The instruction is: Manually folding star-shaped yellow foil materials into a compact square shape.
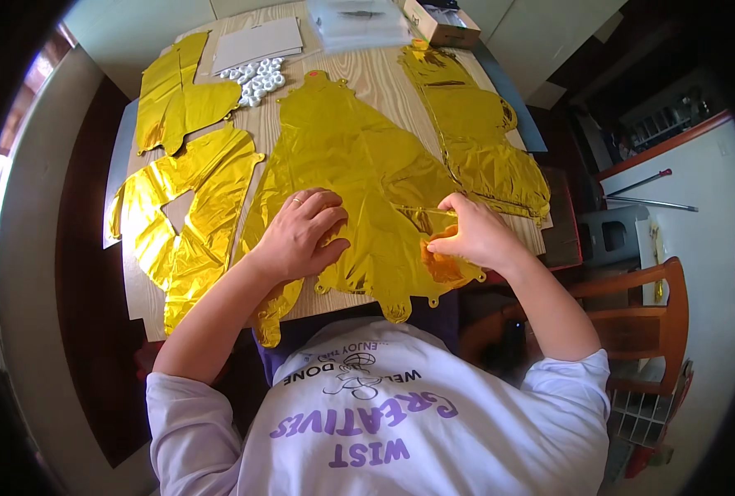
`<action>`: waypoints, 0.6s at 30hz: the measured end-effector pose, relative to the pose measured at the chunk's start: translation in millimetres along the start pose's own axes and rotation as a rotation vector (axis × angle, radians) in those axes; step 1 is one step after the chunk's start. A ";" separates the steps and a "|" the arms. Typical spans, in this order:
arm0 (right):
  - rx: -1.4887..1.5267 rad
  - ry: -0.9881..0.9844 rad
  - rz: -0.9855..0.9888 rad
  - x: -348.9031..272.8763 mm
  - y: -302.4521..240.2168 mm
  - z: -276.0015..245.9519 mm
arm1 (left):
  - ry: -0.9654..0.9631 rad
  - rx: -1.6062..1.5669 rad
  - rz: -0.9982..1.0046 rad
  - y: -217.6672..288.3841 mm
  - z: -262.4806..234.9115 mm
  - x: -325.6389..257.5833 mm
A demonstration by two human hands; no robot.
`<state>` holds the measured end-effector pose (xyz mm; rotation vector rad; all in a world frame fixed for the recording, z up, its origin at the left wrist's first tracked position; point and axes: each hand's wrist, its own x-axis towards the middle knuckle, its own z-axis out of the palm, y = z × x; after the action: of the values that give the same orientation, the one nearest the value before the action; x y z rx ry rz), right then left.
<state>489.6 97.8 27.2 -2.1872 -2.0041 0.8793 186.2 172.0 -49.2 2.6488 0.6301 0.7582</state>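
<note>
A large flat, uninflated gold foil balloon (pixel 342 165) lies in the middle of the wooden table, its lower lobes reaching the near edge. My left hand (pixel 305 231) rests on its left part, fingers loosely bent and the thumb apart, with nothing visible gripped. At the balloon's right side, my right hand (pixel 475 236) pinches the foil between thumb and fingers. An orange-tinted fold of foil (pixel 440 263) bunches below that thumb. The fingertips of my right hand are partly hidden.
More flat gold balloons lie at the left (pixel 194 215), far left (pixel 181 103) and right (pixel 483 124). Small white rings (pixel 257 78), grey card sheets (pixel 258 43), clear plastic bags (pixel 359 25) and an open box (pixel 443 23) sit at the back. A wooden chair (pixel 673 318) stands right.
</note>
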 end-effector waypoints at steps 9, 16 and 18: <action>0.130 -0.041 0.072 10.6 30.1 8.0 | 0.013 -0.010 0.007 -2.2 2.2 -0.9; 0.151 0.044 0.006 -4.7 21.4 11.5 | 0.001 -0.012 -0.038 -0.1 1.8 -0.5; 0.305 0.047 0.026 -8.7 18.6 9.9 | 0.002 -0.017 -0.049 0.7 0.8 0.0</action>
<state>502.0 83.5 14.7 -2.0476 -1.6932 1.0475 186.9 171.2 -49.6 2.6073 0.6832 0.7496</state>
